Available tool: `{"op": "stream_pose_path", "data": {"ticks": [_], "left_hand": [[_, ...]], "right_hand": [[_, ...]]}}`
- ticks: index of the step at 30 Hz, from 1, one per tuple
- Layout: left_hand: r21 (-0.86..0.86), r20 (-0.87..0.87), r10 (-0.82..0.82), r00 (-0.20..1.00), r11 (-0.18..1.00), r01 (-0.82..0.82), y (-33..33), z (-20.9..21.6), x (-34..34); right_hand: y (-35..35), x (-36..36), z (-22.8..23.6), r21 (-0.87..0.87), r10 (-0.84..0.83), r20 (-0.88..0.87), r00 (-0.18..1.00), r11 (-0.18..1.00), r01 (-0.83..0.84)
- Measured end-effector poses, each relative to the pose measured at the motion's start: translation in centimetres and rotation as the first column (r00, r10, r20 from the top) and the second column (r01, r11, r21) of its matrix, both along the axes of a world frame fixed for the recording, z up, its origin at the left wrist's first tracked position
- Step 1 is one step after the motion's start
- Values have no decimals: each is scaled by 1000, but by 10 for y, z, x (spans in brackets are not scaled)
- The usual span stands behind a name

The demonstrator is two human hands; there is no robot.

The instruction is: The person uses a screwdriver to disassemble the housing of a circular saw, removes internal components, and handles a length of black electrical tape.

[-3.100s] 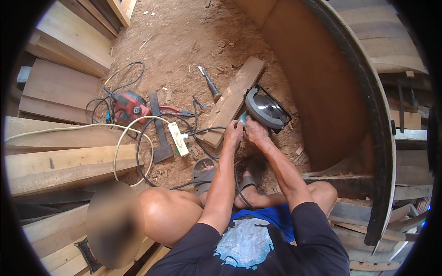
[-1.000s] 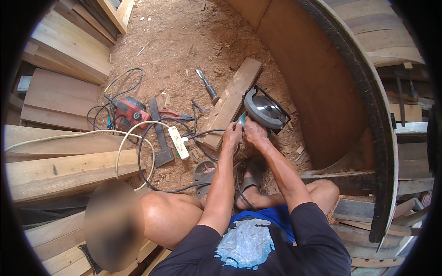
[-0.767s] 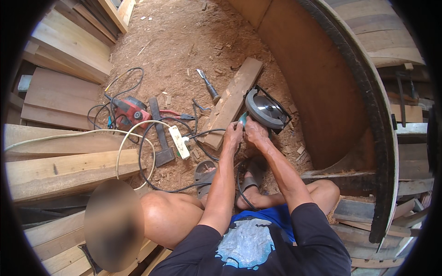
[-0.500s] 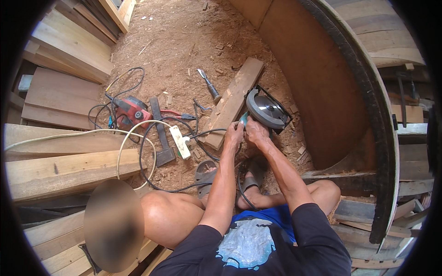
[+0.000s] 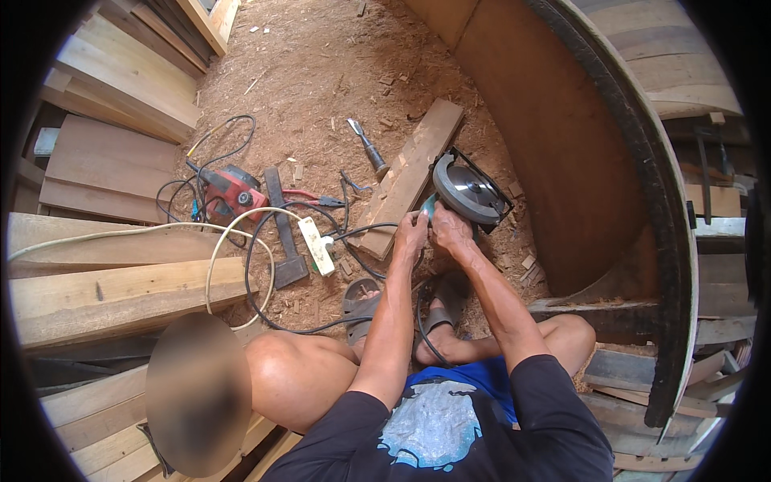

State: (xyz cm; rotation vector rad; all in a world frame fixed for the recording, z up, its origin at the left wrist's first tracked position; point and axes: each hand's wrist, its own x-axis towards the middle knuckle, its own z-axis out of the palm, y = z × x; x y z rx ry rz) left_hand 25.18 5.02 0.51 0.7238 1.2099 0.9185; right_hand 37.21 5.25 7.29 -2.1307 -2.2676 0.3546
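Note:
A circular saw [image 5: 470, 191] with a round, shiny blade and a grey guard is tipped so that its blade faces up. My right hand [image 5: 451, 229] is closed around its teal handle. Fingers bent, my left hand [image 5: 411, 233] closes on the near left side of the same handle. Just left of the saw, a wooden board [image 5: 408, 181] lies slanted on the ground. Beyond my left hand, a chisel [image 5: 368, 149] with a dark handle rests against the board's left side. A black cord [image 5: 365, 231] runs by my left wrist.
To the left lie a red power planer [image 5: 233, 191], a hammer-like tool [image 5: 285, 233], red-handled pliers [image 5: 313, 198] and a white power strip [image 5: 316, 245] with looping cords. Stacked planks [image 5: 128, 293] line the left. A tall curved wooden wall [image 5: 562, 145] rises at right. Shavings cover the ground.

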Motion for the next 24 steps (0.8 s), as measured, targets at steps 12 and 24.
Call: {"op": "stream_pose_path", "data": {"ticks": [12, 24], "left_hand": [[-5, -30, 69, 997, 998, -69, -2, -31, -3], [-122, -98, 75, 992, 989, -87, -5, -26, -17]], "right_hand": [[9, -6, 23, -202, -124, 20, 992, 971, 126], [8, -4, 34, -230, -156, 14, 988, 961, 155]]}}
